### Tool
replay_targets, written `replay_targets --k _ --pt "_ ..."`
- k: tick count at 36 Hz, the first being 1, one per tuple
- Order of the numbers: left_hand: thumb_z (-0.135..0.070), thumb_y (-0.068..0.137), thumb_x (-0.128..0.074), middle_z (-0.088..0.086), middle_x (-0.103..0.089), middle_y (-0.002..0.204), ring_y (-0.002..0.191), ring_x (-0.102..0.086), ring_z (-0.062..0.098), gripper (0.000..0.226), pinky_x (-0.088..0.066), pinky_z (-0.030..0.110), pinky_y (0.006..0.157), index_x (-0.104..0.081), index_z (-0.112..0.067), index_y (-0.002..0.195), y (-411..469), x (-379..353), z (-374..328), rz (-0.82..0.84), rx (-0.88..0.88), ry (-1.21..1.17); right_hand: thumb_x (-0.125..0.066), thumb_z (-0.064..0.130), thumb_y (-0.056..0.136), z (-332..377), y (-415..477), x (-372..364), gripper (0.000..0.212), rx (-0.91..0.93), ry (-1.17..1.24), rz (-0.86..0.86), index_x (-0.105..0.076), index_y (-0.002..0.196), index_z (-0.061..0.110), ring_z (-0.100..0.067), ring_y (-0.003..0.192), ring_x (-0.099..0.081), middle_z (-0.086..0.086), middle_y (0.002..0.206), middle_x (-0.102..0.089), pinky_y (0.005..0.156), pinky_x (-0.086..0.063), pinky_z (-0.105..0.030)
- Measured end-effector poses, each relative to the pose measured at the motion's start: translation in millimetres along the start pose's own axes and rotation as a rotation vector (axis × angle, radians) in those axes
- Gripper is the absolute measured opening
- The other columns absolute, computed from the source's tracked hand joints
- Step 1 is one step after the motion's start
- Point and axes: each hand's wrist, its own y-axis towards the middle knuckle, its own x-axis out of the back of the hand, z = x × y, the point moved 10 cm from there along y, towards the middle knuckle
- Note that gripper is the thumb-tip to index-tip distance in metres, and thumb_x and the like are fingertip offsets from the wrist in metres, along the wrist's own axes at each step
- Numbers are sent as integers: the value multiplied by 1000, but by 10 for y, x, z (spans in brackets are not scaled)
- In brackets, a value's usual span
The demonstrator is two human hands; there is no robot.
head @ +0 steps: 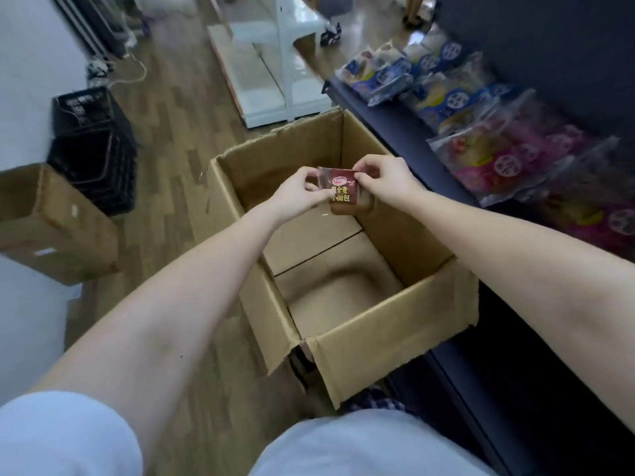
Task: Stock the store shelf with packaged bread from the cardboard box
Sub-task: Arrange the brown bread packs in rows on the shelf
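A small brown bread packet (pixel 344 194) with yellow lettering and a red logo is held up in the air over the open cardboard box (pixel 347 324), pinched at its top edge from both sides. The left hand (pixel 299 194) grips the packet's upper left corner with curled fingers and thumb, and the right hand (pixel 384 182) pinches the upper right corner the same way, so both hands are closed on the wrapper and the packet hangs between them. Both forearms reach forward from pale blue short sleeves (pixel 65 438). The box below stands on the wooden floor (pixel 178 139) with its flaps up, and the part of its bottom that shows is bare brown card with a seam across it. Just to the right of the box runs a dark blue store shelf (pixel 398 139); on it lie rows of packaged bread, blue-and-white packs (pixel 398 75) at the far end and pink packs (pixel 508 163) nearer, their print too blurred to read. To the left of the box, well apart, a second cardboard box (pixel 58 228) lies on the floor, and behind it stands a stack of black plastic baskets (pixel 94 149). Farther back, a white shelving unit (pixel 271 63) stands on the floor, with a pale cable (pixel 135 75) trailing near the wall.
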Motion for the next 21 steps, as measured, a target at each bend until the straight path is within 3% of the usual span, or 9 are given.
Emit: replay_targets --k 3,7,10,13,16,19,21 --pt "-34 84 -71 3 -61 112 96 -60 10 44 -55 27 81 -50 -18 118 -81 -34 -160 59 -30 -70 -60 20 91 74 -194 247 15 -22 78 -119 -71 101 20 -2 89 -57 13 92 -63 79 -39 -14" --pt "-28 83 -74 4 -60 115 105 -62 18 37 -58 35 84 -51 -16 109 -211 -145 -393 92 -79 -153 -62 22 89 84 -468 513 13 -51 182 -267 -72 98 21 -5 88 -62 10 91 -68 81 -46 -18" --pt "-25 84 -73 4 -61 111 101 -63 16 27 -59 31 76 -52 -16 100 -326 -291 -540 94 -125 -195 -63 25 89 5 -732 668 15 -85 223 -349 -70 102 22 -7 93 -62 8 97 -68 83 -45 -17" --pt "-23 86 -71 6 -61 111 97 -64 15 23 -56 20 65 -53 -17 100 -419 -440 -662 94 -152 -235 -67 32 86 -157 -1023 818 32 -161 291 -428 -61 117 23 -5 96 -56 9 105 -62 83 -42 -19" --pt "-20 86 -71 11 -60 119 103 -64 22 25 -59 27 72 -53 -15 103 -474 -601 -779 112 -161 -282 -69 32 85 -368 -1272 851 44 -256 450 -387 -53 124 22 -10 98 -59 8 99 -63 82 -51 -31" --pt "-18 86 -70 12 -59 120 105 -64 23 26 -60 32 76 -53 -12 106 -550 -805 -925 142 -181 -276 -67 27 88 -537 -1542 841 29 -342 545 -303 -58 115 20 -18 100 -64 -3 106 -67 83 -56 -43" --pt "-16 86 -70 12 -60 118 103 -64 25 25 -60 33 76 -52 -12 104 -623 -968 -1036 173 -199 -276 -65 22 89 -621 -1736 927 9 -358 565 -336 -60 96 21 -20 96 -65 -4 102 -68 81 -57 -42"
